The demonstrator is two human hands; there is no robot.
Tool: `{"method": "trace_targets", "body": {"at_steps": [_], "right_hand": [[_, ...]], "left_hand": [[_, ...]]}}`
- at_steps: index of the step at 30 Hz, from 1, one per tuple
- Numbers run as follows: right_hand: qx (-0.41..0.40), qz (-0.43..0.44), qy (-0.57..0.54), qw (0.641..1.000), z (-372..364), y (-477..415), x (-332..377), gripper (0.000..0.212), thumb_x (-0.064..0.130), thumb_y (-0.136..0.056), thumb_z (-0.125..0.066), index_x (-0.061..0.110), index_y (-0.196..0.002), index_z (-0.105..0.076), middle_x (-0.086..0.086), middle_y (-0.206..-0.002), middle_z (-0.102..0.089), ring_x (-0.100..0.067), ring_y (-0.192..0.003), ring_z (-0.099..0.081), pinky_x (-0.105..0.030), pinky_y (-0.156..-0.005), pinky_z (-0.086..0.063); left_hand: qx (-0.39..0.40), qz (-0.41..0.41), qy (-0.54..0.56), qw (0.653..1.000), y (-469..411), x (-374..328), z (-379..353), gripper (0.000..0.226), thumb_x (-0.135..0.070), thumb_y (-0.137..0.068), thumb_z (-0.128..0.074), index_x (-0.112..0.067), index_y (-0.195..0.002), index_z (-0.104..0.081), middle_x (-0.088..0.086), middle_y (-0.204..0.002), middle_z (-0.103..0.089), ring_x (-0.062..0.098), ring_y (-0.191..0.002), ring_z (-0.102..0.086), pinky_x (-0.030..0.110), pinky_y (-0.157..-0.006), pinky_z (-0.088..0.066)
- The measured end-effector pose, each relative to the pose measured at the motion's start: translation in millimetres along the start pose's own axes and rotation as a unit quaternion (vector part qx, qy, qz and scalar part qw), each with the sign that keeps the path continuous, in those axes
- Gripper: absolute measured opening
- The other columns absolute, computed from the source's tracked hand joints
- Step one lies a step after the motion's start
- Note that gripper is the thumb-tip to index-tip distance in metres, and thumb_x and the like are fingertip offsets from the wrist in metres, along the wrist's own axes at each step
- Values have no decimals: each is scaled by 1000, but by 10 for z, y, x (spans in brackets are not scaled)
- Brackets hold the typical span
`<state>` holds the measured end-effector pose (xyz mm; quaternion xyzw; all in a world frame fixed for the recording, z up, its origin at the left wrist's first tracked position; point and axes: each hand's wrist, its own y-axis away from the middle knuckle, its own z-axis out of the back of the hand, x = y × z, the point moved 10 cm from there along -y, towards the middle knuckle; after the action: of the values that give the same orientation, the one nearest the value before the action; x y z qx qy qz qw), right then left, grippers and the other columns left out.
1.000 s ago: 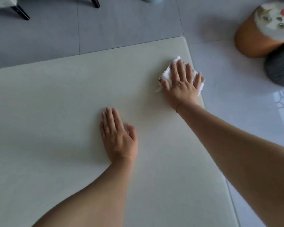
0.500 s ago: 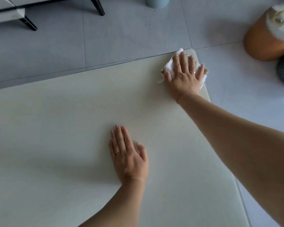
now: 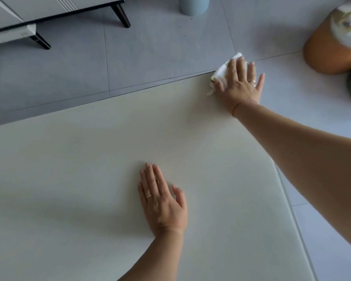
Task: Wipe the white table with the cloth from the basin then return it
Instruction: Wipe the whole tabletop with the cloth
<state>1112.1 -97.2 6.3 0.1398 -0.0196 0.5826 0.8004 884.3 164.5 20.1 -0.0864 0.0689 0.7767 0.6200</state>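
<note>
With the cloth point(image 3: 224, 71) pressed flat under the spread fingers of the right hand point(image 3: 239, 86) at the far corner of the white table point(image 3: 89, 159), and the left hand point(image 3: 162, 201) laid flat with fingers together, the cloth may be pushed off the edge.

Both hands lie flat, left point(image 3: 163, 201) near, right point(image 3: 239, 84) seemingly outstretched.

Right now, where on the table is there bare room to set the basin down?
The white table is bare left of the left hand, and between it and the right hand. Only the far right corner is taken, where the right hand presses the cloth.
</note>
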Motion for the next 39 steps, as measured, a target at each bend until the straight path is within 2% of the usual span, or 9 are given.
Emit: {"method": "trace_targets", "body": {"at_steps": [6, 11, 15, 18, 21, 26, 33, 36, 39], "right_hand": [[5, 185, 39, 982, -166, 631, 310, 62, 52, -97, -18, 26, -151, -1, 6, -160, 3, -21, -146, 7, -46, -117, 8], [3, 83, 7, 996, -147, 541, -27, 62, 52, -98, -14, 26, -151, 2, 5, -160, 7, -20, -146, 10, -44, -116, 11], [-8, 5, -20, 1000, -171, 1022, -194, 62, 50, -98, -17, 23, -151, 2, 1, -160, 8, -22, -146, 10, -45, -116, 12], [4, 102, 10, 995, -255, 1583, -135, 63, 51, -98, -22, 25, -151, 0, 4, -160, 5, -20, -146, 8, -38, -112, 19], [19, 168, 18, 986, -225, 1727, -332, 62, 53, -97, -23, 29, -151, -4, 8, -159, 2, -16, -146, 6, -36, -115, 14], [7, 40, -7, 999, -254, 1815, -590, 63, 51, -97, -22, 25, -151, -1, 3, -160, 6, -21, -146, 8, -42, -117, 9], [38, 167, 25, 985, -367, 2628, -702, 67, 60, -93, -14, 28, -151, -2, 11, -157, 6, -10, -144, 12, -37, -117, 12], [29, 127, 17, 991, -321, 2557, -839, 65, 60, -93, -13, 30, -149, 4, 14, -155, 11, -8, -143, 14, -32, -115, 17], [13, 38, -6, 999, -360, 2771, -894, 66, 58, -94, -10, 26, -150, 3, 7, -158, 10, -15, -145, 12, -37, -116, 14]], "left_hand": [[-4, -1, -5, 1000, -6, -10, 11, 63, -27, -85, -34, 3, -141, -38, 18, -150, -34, 32, -139, -31, 44, -115, -21], [-9, -1, 3, 1000, -4, 1, 19, 63, -27, -85, -34, 2, -141, -38, 17, -150, -34, 32, -140, -30, 44, -115, -21], [-16, -3, 4, 1000, -4, -1, 17, 63, -27, -85, -34, 2, -141, -38, 17, -151, -34, 32, -140, -30, 44, -116, -21], [-16, -1, 7, 1000, 1, 7, 16, 64, -28, -85, -33, 2, -141, -38, 16, -152, -33, 31, -142, -28, 44, -117, -19], [-21, -3, 13, 1000, 3, 12, 25, 64, -28, -85, -33, 1, -142, -37, 16, -151, -33, 32, -142, -27, 42, -117, -17], [-18, -1, 16, 1000, 15, 1, 29, 66, -30, -85, -31, 1, -142, -37, 17, -152, -32, 32, -142, -27, 42, -117, -16], [-18, 4, 28, 999, 31, 13, 31, 66, -31, -85, -29, 0, -143, -35, 16, -153, -30, 31, -143, -25, 41, -117, -12], [-14, 3, 33, 999, 36, 24, 8, 65, -28, -85, -35, -1, -144, -33, 15, -154, -28, 30, -144, -23, 40, -117, -10], [-11, 5, 36, 999, 40, 39, -16, 65, -29, -85, -35, -2, -145, -31, 14, -155, -25, 28, -145, -19, 39, -117, -9]]}}
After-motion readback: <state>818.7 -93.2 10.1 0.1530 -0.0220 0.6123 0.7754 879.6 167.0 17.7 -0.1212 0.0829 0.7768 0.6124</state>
